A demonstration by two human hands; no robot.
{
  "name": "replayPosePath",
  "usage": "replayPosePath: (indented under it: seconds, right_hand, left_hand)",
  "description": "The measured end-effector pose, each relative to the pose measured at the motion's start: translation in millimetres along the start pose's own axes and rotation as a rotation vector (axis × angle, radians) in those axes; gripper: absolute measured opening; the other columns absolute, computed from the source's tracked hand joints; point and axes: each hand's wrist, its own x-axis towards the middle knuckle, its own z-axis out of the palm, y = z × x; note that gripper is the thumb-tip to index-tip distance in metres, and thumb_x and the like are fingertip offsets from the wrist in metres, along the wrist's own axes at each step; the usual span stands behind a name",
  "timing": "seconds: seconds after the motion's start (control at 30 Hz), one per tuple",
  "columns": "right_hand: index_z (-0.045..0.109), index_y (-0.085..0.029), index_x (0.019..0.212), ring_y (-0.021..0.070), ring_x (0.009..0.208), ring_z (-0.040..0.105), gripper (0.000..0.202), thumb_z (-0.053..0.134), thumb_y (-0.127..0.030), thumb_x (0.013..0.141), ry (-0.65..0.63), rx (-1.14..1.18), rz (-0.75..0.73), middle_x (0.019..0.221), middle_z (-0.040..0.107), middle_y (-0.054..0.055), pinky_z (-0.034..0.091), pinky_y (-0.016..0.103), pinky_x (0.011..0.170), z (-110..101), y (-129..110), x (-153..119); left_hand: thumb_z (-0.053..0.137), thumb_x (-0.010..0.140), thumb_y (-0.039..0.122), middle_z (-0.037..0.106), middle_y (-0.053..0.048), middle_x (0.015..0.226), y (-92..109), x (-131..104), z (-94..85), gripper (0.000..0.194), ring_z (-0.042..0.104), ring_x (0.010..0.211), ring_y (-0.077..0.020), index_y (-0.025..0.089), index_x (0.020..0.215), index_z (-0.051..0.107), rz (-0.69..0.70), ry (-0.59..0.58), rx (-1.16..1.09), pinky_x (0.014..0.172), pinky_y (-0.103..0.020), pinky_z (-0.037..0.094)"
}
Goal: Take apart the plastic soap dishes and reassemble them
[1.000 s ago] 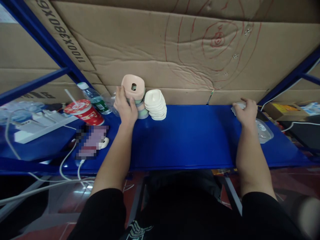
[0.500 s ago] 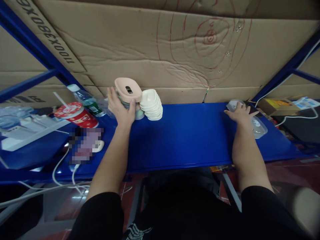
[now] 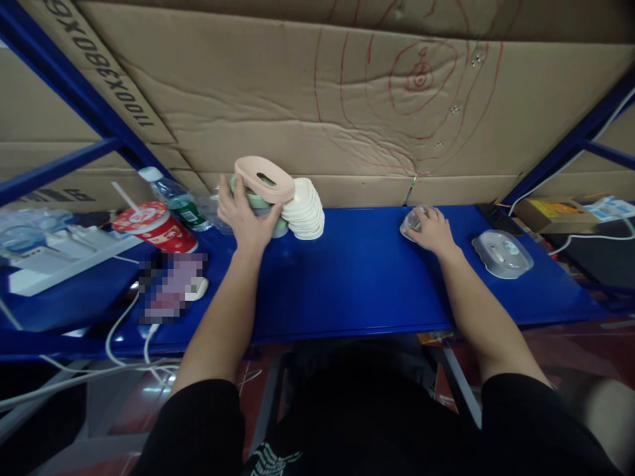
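Note:
My left hand [image 3: 248,217] is closed at the left side of a pile, thumb in front and fingers behind. On top sits a pink rounded plastic piece with an oval slot [image 3: 272,187], tilted down to the right. A pale green piece [image 3: 254,200] shows beneath it; the lower part of the pile is partly hidden by my hand. Just right of it leans a stack of cream-coloured square dishes [image 3: 306,210]. My right hand [image 3: 432,229] grips a small clear plastic piece [image 3: 409,225] on the blue tabletop [image 3: 357,277]; its exact kind is hard to make out.
A clear plastic lid [image 3: 502,254] lies at the right. A red paper cup with a straw [image 3: 166,228], a water bottle [image 3: 181,205], a pixelated phone-like item [image 3: 171,287], a white power strip [image 3: 69,261] and cables are at the left. A cardboard wall [image 3: 278,99] closes the back.
My right hand has moved left from beside the clear lid, with the small clear piece under its now closed fingers. The pink piece has shifted right and tipped, showing green beneath.

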Motion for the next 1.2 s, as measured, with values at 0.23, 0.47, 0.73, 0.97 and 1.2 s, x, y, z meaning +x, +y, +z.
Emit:
replayPosePath:
  seconds: [0.23,0.47,0.73,0.97,1.2]
  right_hand:
    - [0.065,-0.023,0.15,0.0452,0.164,0.035,0.086,0.078,-0.073,0.081,-0.111,0.297,-0.477,0.172,0.047,0.019,0.027,0.071,0.132,11.7,-9.7,2.7]
    - [0.06,-0.024,0.157,0.0505,0.165,0.03,0.098,0.086,-0.074,0.077,-0.111,0.345,-0.445,0.173,0.045,0.02,0.026,0.079,0.13,14.8,-31.3,-6.1]
    - [0.064,-0.032,0.153,0.0419,0.164,0.038,0.077,0.085,-0.063,0.085,-0.224,0.638,-0.587,0.17,0.052,0.013,0.032,0.075,0.129,-0.5,-63.2,-19.8]
    - [0.071,-0.034,0.142,0.0417,0.144,0.063,0.078,0.073,-0.084,0.083,-0.213,1.158,-0.406,0.155,0.068,0.011,0.056,0.067,0.113,-18.3,-93.2,-38.1]
    - [0.071,-0.022,0.13,0.0436,0.107,0.082,0.099,0.043,-0.103,0.082,-0.613,1.588,-0.082,0.12,0.082,0.02,0.071,0.053,0.061,-26.3,-110.7,-45.4]
  left_hand:
    - [0.076,0.081,0.08,0.025,-0.027,0.178,2.7,-2.5,0.8,0.113,0.023,0.165,-0.0488,0.015,0.166,0.041,0.037,-0.008,-0.009,0.133,-0.066,0.016]
    - [0.072,0.087,0.068,0.035,-0.023,0.173,13.9,-10.6,4.9,0.089,0.024,0.166,-0.0436,0.02,0.158,0.05,0.092,0.0,-0.06,0.135,-0.062,0.012]
    - [0.071,0.091,0.054,0.067,-0.017,0.145,53.7,-40.6,23.3,0.05,0.056,0.144,-0.0397,0.024,0.131,0.068,0.42,-0.158,-0.161,0.127,-0.06,0.034]
    - [0.073,0.096,0.051,0.068,-0.018,0.145,72.9,-49.9,23.8,0.054,0.068,0.131,-0.0355,0.024,0.141,0.065,0.674,-0.373,-0.26,0.111,-0.055,0.055]
    - [0.072,0.096,0.067,0.069,-0.018,0.143,100.5,-63.3,9.8,0.079,0.073,0.124,-0.0295,0.026,0.159,0.048,0.961,-0.28,-0.429,0.095,-0.042,0.064]
